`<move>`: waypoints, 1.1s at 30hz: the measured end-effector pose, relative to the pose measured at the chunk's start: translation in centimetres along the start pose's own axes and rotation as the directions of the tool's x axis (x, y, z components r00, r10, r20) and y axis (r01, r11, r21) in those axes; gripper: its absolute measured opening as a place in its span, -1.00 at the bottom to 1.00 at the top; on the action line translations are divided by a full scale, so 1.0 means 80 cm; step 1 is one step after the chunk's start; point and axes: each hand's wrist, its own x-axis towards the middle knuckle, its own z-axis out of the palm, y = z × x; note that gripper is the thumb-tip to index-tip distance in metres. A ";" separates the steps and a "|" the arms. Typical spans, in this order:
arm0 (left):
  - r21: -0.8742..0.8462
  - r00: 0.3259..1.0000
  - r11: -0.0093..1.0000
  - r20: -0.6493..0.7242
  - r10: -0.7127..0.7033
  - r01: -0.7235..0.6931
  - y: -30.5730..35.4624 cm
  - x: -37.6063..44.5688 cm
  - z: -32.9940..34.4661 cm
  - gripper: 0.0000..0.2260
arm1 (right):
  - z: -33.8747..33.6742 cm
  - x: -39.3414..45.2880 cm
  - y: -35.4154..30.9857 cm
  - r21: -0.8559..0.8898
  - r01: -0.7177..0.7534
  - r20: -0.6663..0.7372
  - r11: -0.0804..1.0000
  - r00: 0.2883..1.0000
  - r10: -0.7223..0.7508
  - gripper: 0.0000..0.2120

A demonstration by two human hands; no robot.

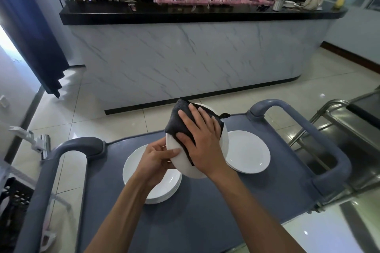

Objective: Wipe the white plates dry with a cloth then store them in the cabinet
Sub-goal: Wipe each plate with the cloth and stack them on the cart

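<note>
I see my left hand (158,157) pinching the rim of a tilted white plate (181,160) above the blue cart (185,222); my right hand (200,139), fingers spread, presses a dark cloth (176,121) on it; plate stacks (248,152) lie below.

Bare surface (185,222) lies open nearest the person; plate stacks (144,189) (248,152) and side handles (287,121) hem the far half.

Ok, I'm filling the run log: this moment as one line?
left hand grips white plate | right hand presses dark grey cloth on it | above blue cart
</note>
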 end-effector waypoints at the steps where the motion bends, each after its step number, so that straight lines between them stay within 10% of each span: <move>1: -0.011 1.000 1.000 -0.002 -0.002 0.002 0.000 0.000 0.000 -0.72 | -0.001 0.001 0.000 -0.008 0.001 -0.003 1.000 1.000 -0.001 -0.49; 33: -0.138 0.990 0.987 -0.125 0.069 -0.086 0.006 0.017 0.001 -0.67 | -0.013 -0.010 0.076 0.260 -0.227 -0.085 0.939 0.963 0.256 -0.49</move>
